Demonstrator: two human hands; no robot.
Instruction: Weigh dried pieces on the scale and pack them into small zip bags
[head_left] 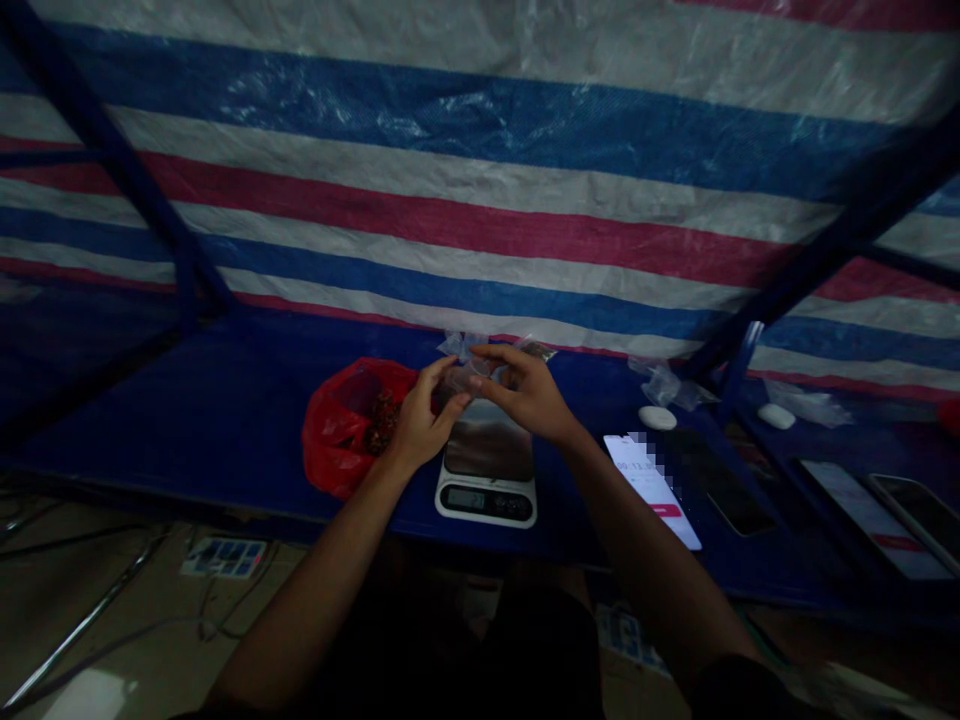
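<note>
Between my two hands is a small clear plastic bag [460, 380], pinched just above the back of a digital scale [487, 445]. My left hand [421, 418] grips its left side with fingers and thumb. On the other side, my right hand [529, 392] holds it, thumb and forefinger bent towards the left hand. What the bag contains, if anything, I cannot make out. The scale has a metal plate and a lit display that is hard to read. Left of it sits an open red plastic bag [330, 430] with dark reddish-brown dried pieces [382, 422] inside.
More clear bags [664, 382] lie near the striped sheet [480, 220] behind the blue table [187, 400]. To the right are a lit phone [645, 485], a dark phone [739, 498], a white rounded case [658, 418] and further phones. Blue metal bars [142, 200] slant on both sides.
</note>
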